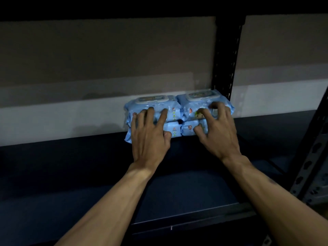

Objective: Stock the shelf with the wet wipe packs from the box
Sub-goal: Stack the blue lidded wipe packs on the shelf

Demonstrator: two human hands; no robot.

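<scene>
Several light blue wet wipe packs sit in two stacks of two at the back of the dark shelf board [88, 166], against the wall. The left stack [173, 110] has my left hand [149, 137] pressed flat on its front, fingers spread. The right stack [193, 103] stands beside a black upright and my right hand [217, 134] touches its front with spread, slightly bent fingers. Both upper packs show white flip lids on top. The box is not in view.
A black perforated upright [225, 64] stands just right of the packs, and another slanted post [312, 157] is at the far right. The shelf's front edge [195, 219] runs below my forearms. The shelf board stretches left of the packs.
</scene>
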